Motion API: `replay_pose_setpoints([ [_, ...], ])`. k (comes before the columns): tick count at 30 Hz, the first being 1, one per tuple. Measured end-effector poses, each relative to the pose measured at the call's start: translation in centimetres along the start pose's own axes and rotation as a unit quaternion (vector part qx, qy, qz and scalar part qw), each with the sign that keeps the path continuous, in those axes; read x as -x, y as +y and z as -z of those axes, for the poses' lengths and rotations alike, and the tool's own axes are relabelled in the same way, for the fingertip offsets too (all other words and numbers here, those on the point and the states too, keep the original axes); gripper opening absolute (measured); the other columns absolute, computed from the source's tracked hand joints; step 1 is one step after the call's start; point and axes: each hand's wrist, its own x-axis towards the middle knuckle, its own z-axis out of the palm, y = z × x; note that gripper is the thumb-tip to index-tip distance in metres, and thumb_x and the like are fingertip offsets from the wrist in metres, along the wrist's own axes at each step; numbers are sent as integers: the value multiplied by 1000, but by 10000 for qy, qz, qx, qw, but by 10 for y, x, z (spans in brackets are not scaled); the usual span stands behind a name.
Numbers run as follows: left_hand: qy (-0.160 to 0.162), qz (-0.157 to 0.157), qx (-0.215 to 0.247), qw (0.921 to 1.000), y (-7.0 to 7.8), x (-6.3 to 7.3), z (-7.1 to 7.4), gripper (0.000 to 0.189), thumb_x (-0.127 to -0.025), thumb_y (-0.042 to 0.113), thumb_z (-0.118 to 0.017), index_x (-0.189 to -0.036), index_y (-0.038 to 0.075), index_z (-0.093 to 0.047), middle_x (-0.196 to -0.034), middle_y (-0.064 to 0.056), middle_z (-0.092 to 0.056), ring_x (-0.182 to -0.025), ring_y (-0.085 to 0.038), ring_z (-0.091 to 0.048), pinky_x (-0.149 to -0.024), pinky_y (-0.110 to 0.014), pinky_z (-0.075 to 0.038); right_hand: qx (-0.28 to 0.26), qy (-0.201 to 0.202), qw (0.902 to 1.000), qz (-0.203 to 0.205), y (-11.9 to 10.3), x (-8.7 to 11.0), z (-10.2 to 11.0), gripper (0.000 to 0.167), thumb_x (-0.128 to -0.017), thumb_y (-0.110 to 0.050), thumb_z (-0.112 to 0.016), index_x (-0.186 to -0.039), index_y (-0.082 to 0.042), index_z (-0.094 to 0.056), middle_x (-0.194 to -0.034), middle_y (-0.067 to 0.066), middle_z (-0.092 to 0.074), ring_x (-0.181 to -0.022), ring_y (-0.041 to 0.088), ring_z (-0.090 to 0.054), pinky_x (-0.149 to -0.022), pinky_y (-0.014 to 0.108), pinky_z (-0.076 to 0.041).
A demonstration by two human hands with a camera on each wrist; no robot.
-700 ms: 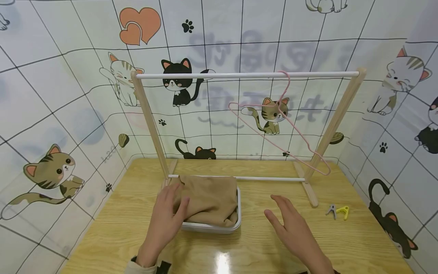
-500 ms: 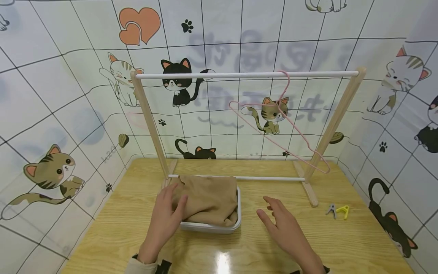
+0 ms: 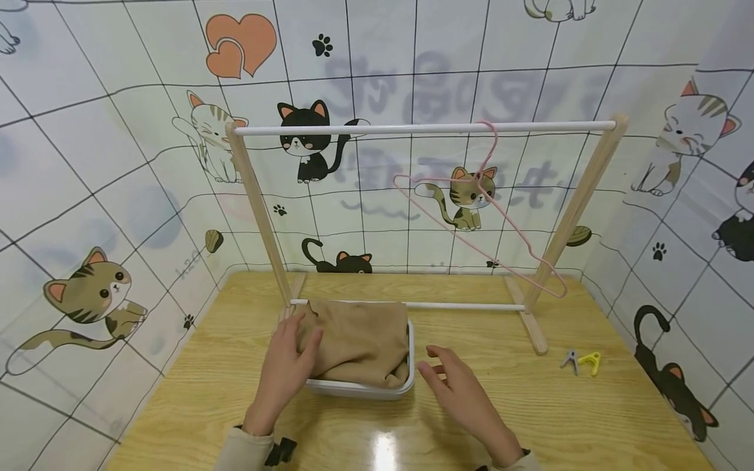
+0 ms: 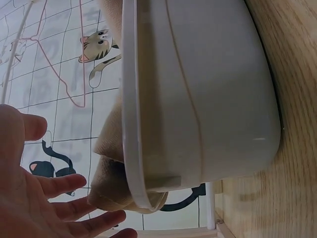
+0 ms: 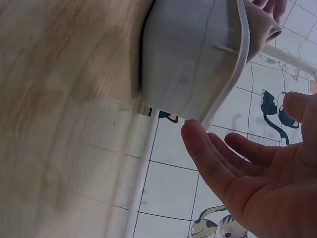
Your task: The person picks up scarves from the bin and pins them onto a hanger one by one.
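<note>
A folded tan cloth (image 3: 359, 340) fills a white plastic basin (image 3: 359, 391) on the table, its edges bulging over the rim. My left hand (image 3: 287, 360) is at the basin's left side, fingers spread and relaxed beside the cloth; in the left wrist view the fingertips (image 4: 111, 218) overlap the cloth's corner. To the right of the basin, my right hand (image 3: 459, 392) hovers with its fingers loosely bent and nothing in them. The right wrist view has its fingertips (image 5: 194, 133) close to the basin's rim (image 5: 242, 49).
Behind the basin stands a wooden rack with a white top rail (image 3: 377, 129). A pink hanger (image 3: 518, 232) hangs from that rail, right of middle. A grey clip (image 3: 570, 361) and a yellow clip (image 3: 591, 362) lie on the table (image 3: 565, 418) at the right.
My right hand has moved left, nearer to the basin, and its fingers have bent a little more. The left hand has barely moved. Cloth and basin stay in place.
</note>
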Motion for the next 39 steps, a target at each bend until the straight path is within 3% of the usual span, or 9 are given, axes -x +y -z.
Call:
replay_pose_setpoints([
  [12, -6, 178, 355, 9992, -11, -17, -11, 73, -102, 35, -62, -150, -12, -34, -150, -36, -39, -141, -50, -39, -113, -64, -35, -302, 20, 9995, -83, 0, -5, -13, 56, -109, -41, -47, -146, 0, -49, -142, 18, -57, -112, 31, -66, -89, 48, -58],
  [23, -549, 546, 285, 9966, -19, -26, -15, 84, -101, 42, -62, -153, -13, -26, -152, -39, -35, -143, -53, -35, -114, -65, -33, -622, -9, 9979, -201, 1, -8, -22, 56, -110, -39, -44, -146, 4, -49, -133, 16, -62, -102, 25, -69, -77, 26, -56],
  [30, -753, 708, 430, 9937, -22, -29, -19, 88, -100, 41, -63, -157, -10, -18, -157, -37, -30, -144, -52, -35, -115, -64, -34, -852, -22, 9957, -365, 2, -14, -30, 56, -109, -43, -47, -143, 2, -53, -126, 14, -64, -95, 14, -68, -75, 25, -56],
  [39, -872, 769, 249, 9929, -24, -30, -23, 91, -96, 42, -65, -155, -12, -22, -147, -42, -42, -133, -53, -48, -107, -63, -43, -904, -62, 9951, -391, 2, -18, -35, 51, -109, -42, -46, -139, -2, -57, -118, 12, -66, -90, 13, -65, -71, 25, -54],
])
